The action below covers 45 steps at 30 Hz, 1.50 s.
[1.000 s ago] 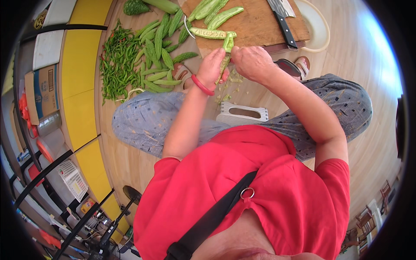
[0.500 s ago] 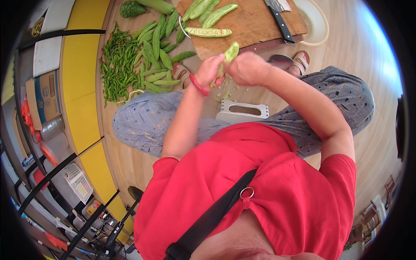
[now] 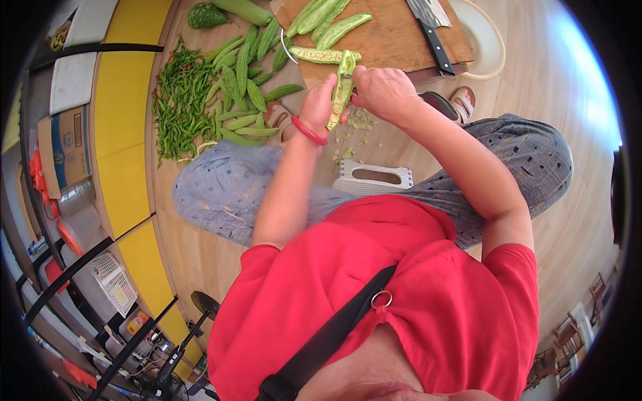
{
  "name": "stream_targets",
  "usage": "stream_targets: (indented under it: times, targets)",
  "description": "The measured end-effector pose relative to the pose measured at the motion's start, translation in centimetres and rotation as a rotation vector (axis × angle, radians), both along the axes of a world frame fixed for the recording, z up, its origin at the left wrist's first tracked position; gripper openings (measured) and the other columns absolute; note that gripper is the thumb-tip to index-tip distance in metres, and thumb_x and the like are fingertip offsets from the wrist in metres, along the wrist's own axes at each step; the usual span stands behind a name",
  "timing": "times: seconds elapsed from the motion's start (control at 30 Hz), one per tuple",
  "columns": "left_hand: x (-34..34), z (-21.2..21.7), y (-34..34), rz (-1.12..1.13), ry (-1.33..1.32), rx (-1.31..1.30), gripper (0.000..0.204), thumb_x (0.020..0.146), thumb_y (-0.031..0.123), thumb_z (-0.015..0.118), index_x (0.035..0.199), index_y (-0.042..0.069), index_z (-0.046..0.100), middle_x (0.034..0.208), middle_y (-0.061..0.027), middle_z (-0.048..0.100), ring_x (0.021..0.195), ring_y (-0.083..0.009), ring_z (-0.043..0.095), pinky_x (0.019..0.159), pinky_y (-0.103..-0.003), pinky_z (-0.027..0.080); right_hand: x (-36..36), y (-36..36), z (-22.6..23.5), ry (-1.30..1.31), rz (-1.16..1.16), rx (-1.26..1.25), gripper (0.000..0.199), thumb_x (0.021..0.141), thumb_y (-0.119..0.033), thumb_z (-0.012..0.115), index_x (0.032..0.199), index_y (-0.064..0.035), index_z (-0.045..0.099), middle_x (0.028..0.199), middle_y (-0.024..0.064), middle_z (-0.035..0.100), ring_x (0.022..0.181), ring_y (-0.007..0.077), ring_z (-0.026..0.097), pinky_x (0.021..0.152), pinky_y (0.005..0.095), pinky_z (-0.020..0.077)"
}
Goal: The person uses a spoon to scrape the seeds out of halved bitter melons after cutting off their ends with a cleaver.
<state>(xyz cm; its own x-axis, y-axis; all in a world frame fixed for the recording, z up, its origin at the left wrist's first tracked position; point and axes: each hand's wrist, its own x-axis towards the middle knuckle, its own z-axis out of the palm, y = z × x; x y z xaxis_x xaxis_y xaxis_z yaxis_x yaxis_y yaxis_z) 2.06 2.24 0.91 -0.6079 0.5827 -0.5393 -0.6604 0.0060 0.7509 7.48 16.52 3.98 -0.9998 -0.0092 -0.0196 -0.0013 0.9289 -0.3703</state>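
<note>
Between my hands is a halved bitter melon (image 3: 342, 97), its hollowed inner side partly showing, pale green and tilted upright. My left hand (image 3: 318, 107), with a red bangle at the wrist, is wrapped round it from the left. My right hand (image 3: 386, 92) is closed at its upper right side; a small greyish bit shows by the fingers, too small to name. Just beyond, another bitter melon half (image 3: 325, 55) with pale seeds lies on the wooden cutting board (image 3: 394, 47), beside several green halves (image 3: 342, 31). A black-handled cleaver (image 3: 436, 47) rests at the board's right.
Left on the floor lie a heap of green chillies (image 3: 179, 107), whole bitter melons (image 3: 242, 70) and a dark green gourd (image 3: 204, 15). Pale scraps (image 3: 361, 121) lie below my hands, near a white plastic stool (image 3: 373, 176). A pale basin (image 3: 491, 40) is beside the board. Yellow-fronted shelving (image 3: 124, 134) lines the left.
The bitter melon half has turned so that its inner side shows, and it sits slightly lower. My right hand has shifted a little up along its right side. The scraps below show more clearly.
</note>
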Motion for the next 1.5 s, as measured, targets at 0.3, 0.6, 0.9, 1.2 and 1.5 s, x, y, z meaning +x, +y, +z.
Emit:
stream_targets:
  times: [0.3, 0.6, 0.9, 1.2, 1.5]
  targets:
    - [0.6, -0.1, -0.5, -0.007, 0.118, -0.069, 0.037, 0.091, 0.030, 0.038, 0.078, 0.000, 0.055, 0.061, -0.0081, 0.054, 0.041, -0.0156, 0.046, 0.037, -0.026, 0.036, 1.1, -1.0, -0.7, -0.057, 0.194, -0.048, 0.016, 0.076, -0.016, 0.051, 0.074, 0.0004, 0.051, 0.060, 0.0194, 0.058, 0.059, 0.0337, 0.060, 0.055, 0.0420, 0.0480]
    - [0.6, -1.1, -0.8, -0.124, 0.132, -0.057, 0.037, 0.091, 0.030, 0.039, 0.075, 0.000, 0.055, 0.060, -0.0078, 0.054, 0.041, -0.0155, 0.046, 0.036, -0.026, 0.034, 2.0, -1.3, -1.6, -0.046, 0.311, -0.052, 0.013, 0.073, -0.012, 0.048, 0.070, -0.0015, 0.054, 0.061, 0.0184, 0.060, 0.059, 0.0308, 0.062, 0.056, 0.0397, 0.0491]
    - [0.1, -1.3, -1.2, -0.316, 0.088, -0.048, 0.037, 0.091, 0.028, 0.040, 0.076, -0.002, 0.057, 0.061, -0.0100, 0.056, 0.039, -0.0171, 0.047, 0.034, -0.026, 0.035, 2.1, -0.6, -1.2, -0.018, 0.426, -0.104, 0.014, 0.073, -0.015, 0.053, 0.070, -0.0012, 0.054, 0.062, 0.0174, 0.059, 0.061, 0.0313, 0.061, 0.056, 0.0394, 0.0482]
    - [-0.6, -1.2, -1.5, -0.289, -0.094, -0.082, 0.036, 0.090, 0.031, 0.040, 0.088, 0.001, 0.058, 0.063, -0.0086, 0.057, 0.044, -0.0126, 0.051, 0.033, -0.022, 0.037, 1.8, 0.1, -1.8, 0.117, 0.588, -0.171, 0.011, 0.076, -0.015, 0.050, 0.077, -0.0041, 0.047, 0.059, 0.0147, 0.056, 0.056, 0.0331, 0.057, 0.051, 0.0413, 0.0448]
    - [-1.0, -1.2, -1.6, -0.102, 0.037, -0.091, 0.034, 0.090, 0.033, 0.041, 0.091, 0.004, 0.057, 0.064, -0.0070, 0.058, 0.046, -0.0126, 0.051, 0.034, -0.024, 0.038, 1.3, -0.8, -1.1, 0.024, 0.184, -0.085, 0.009, 0.075, -0.010, 0.046, 0.078, -0.0031, 0.052, 0.060, 0.0166, 0.057, 0.058, 0.0333, 0.059, 0.053, 0.0412, 0.0472]
